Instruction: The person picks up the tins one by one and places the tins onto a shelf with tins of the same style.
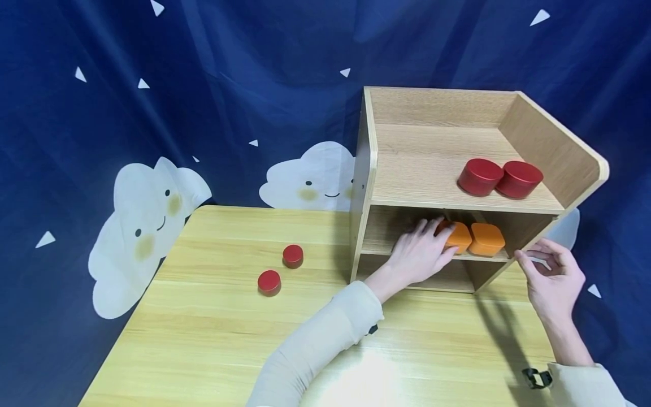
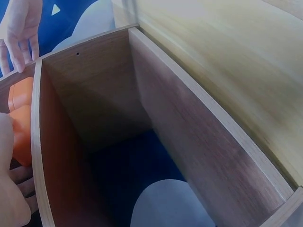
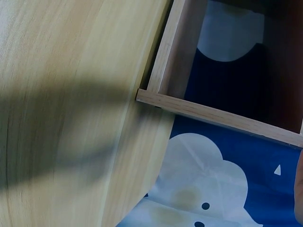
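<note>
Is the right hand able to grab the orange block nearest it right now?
Probably not straight across: the wooden side panel stands between the right hand and that orange block. But the block's front looks uncovered, so reaching round from the front might work.

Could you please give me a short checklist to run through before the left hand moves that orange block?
1. Left hand has hold of the left orange block: ok, its thumb and fingers are around it.
2. Right orange block is on the middle shelf: ok, beside the left one.
3. Right hand grips the side panel: cannot tell; it is at the panel's edge, but the hold is unclear.
4. Large red blocks sit well back on top: not ok, both stand near the front edge.
5. Small red blocks are away from the left arm: ok, both are on the table, left of it.
</note>
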The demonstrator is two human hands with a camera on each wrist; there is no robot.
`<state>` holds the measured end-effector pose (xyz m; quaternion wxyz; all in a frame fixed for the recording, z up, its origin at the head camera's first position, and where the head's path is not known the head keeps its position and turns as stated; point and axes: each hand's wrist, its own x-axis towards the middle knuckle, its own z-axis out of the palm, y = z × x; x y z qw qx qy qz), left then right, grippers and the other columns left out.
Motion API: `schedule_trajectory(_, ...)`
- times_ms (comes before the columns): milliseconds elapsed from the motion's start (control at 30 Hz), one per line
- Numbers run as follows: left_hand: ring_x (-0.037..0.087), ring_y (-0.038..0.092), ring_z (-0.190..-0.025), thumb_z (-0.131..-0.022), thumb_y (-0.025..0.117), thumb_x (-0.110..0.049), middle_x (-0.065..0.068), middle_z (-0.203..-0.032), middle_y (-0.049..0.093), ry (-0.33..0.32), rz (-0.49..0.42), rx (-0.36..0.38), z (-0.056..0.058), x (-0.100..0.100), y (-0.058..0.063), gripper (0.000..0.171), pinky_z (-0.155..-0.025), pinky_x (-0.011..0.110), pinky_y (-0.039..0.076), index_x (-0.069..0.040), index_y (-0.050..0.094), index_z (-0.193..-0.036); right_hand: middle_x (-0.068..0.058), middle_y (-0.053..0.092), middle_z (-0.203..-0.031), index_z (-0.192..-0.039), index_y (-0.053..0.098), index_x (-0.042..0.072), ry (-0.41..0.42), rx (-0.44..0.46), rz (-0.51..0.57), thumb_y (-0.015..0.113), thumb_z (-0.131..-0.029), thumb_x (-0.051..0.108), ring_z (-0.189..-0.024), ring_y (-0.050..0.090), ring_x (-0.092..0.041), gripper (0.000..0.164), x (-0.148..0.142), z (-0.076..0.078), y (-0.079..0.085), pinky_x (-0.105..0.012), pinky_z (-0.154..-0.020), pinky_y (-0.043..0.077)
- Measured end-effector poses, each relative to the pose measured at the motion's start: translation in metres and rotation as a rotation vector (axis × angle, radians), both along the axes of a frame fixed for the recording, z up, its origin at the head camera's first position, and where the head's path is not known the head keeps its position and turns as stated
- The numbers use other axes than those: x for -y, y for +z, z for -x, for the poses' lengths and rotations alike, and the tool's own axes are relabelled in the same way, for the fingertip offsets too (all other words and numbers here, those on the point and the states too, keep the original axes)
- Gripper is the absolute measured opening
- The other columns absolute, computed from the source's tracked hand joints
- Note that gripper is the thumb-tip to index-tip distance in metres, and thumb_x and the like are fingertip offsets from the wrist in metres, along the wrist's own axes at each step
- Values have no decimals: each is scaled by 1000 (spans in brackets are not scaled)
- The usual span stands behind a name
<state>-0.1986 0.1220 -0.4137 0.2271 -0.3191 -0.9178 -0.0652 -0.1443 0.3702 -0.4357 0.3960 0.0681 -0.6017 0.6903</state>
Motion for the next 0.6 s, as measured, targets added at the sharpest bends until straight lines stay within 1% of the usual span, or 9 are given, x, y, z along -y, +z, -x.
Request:
schedule_trajectory(67, 20, 63, -134, -107, 40, -64, 0, -162, 51, 3, -17, 49, -1, 2, 0, 63, -80, 27, 64, -29, 47, -158, -2, 79, -88, -112, 70, -15, 1, -1, 2, 65, -75, -33, -75, 75, -6, 42, 0, 0, 0, -10, -69, 59)
schedule_trajectory(167, 22, 61, -138, -105, 41, -68, 1, -165, 48, 3, -43, 67, -4, 6, 1, 68, -87, 31, 64, -27, 44, -160, -2, 79, -88, -112, 70, -15, 5, -5, 6, 65, -75, -33, -75, 75, -6, 42, 0, 0, 0, -10, -69, 59)
schedule_trajectory(333, 18, 61, -136, -103, 46, -68, -2, -161, 52, -13, -40, 14, -13, 18, 3, 68, -92, 29, 62, -27, 47, -157, -2, 79, -88, -112, 71, -14, -10, 10, -5, 66, -75, -32, -75, 75, -6, 41, 0, 0, 0, -10, -69, 59)
schedule_trajectory(433, 17, 60, -137, -103, 45, -67, -2, -160, 53, -22, -21, 6, -18, 26, 4, 67, -96, 28, 60, -27, 48, -157, -1, 79, -89, -112, 71, -13, -27, 25, -18, 66, -76, -31, -75, 74, -5, 41, -1, 0, 1, -9, -69, 58)
schedule_trajectory(533, 16, 59, -137, -104, 46, -67, -3, -158, 55, -42, -11, -2, -24, 32, 4, 67, -100, 28, 59, -26, 48, -157, -1, 79, -89, -113, 71, -13, -28, 25, -20, 66, -76, -31, -75, 74, -5, 42, -1, 1, 0, -9, -68, 58)
schedule_trajectory(600, 16, 59, -136, -103, 48, -66, -3, -156, 57, -65, -14, -21, -26, 37, 3, 66, -101, 28, 58, -25, 50, -156, 0, 79, -88, -112, 71, -13, -30, 27, -22, 66, -76, -31, -75, 74, -5, 41, -1, 1, 0, -9, -68, 58)
